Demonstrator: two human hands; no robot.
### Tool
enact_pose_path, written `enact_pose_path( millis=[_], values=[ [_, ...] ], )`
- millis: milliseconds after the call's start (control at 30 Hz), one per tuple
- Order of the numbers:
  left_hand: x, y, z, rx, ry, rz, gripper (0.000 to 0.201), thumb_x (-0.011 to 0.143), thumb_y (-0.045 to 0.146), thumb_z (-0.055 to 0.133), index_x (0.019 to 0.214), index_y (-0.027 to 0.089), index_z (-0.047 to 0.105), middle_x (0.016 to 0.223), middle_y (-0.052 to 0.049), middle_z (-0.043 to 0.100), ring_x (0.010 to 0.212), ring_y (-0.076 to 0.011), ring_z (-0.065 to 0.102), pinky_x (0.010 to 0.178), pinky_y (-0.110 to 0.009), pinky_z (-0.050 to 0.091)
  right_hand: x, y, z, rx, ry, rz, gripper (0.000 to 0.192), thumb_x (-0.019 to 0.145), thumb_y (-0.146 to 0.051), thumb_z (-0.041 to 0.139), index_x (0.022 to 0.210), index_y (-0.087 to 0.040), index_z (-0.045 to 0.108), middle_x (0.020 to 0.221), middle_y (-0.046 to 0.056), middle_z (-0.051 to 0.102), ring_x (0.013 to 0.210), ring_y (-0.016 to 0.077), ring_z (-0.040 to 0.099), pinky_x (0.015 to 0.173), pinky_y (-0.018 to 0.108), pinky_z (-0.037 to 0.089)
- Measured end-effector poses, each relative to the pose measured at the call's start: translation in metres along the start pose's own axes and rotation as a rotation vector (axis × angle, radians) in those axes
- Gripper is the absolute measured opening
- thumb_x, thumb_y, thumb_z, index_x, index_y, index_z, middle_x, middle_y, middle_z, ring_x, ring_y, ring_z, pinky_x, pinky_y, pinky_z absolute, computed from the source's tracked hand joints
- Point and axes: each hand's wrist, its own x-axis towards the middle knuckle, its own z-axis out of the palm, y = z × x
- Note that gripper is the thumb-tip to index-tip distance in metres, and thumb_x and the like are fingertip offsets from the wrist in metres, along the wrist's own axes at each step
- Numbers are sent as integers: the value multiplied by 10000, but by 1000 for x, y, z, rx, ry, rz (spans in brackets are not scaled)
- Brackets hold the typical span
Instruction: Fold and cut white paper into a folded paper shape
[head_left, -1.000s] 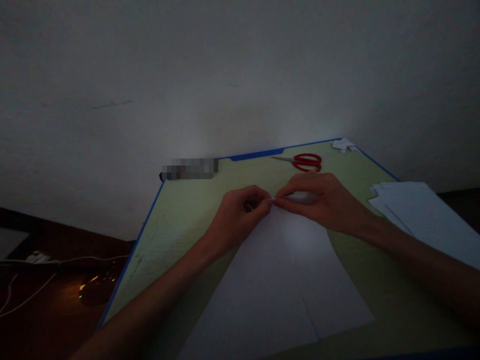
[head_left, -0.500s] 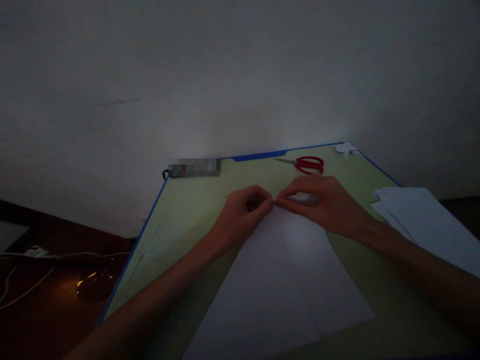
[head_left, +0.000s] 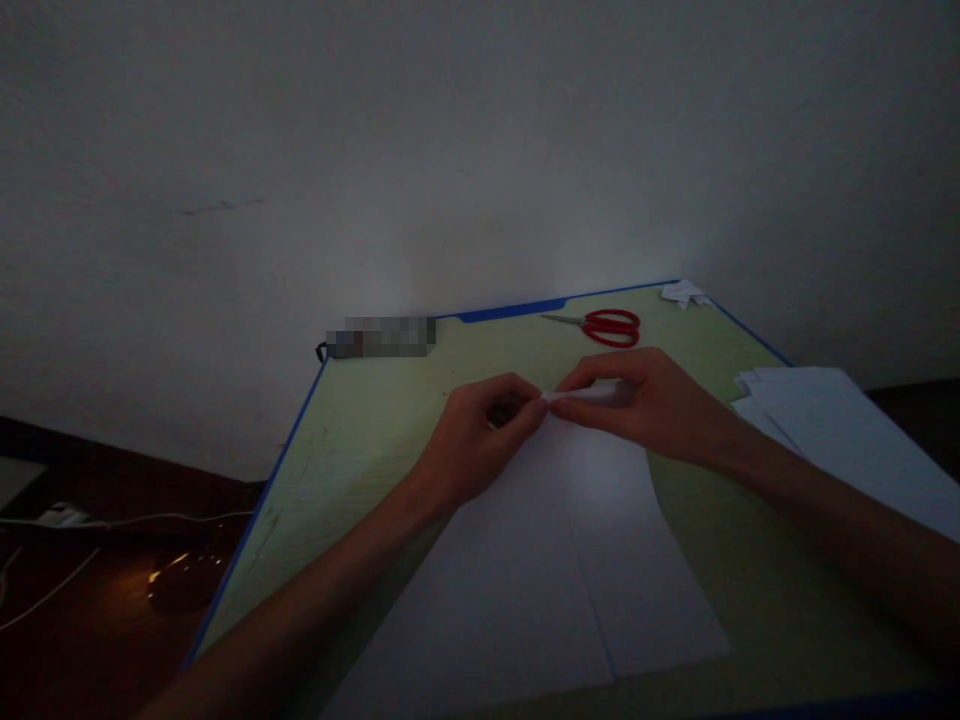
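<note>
Paper (head_left: 517, 580) is lying broad, only its far tip being worked, left hand (head_left: 476, 440) and right hand (head_left: 664, 410) pinching it with fingertips

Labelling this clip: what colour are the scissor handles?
The scissor handles are red, clearest in the head view.

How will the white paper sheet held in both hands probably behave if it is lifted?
The white paper sheet is probably floppy, since its right edge curves. Its near part may droop, as the left hand and right hand pinch only the far end.
</note>
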Motion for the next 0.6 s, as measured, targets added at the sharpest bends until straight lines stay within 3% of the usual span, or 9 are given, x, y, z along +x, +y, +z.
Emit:
enact_pose_path(
  millis=[600],
  values=[
    [2,-3,0,-118,-2,-49,195,881,334,674,827,151,714,770,-31,713,691,-128,628,591,-210,462,-2,-2,6,-184,124,-228,121,905,-309,702,852,-223,768,786,24,761,723,191,692,704,342,524]
  ],
)
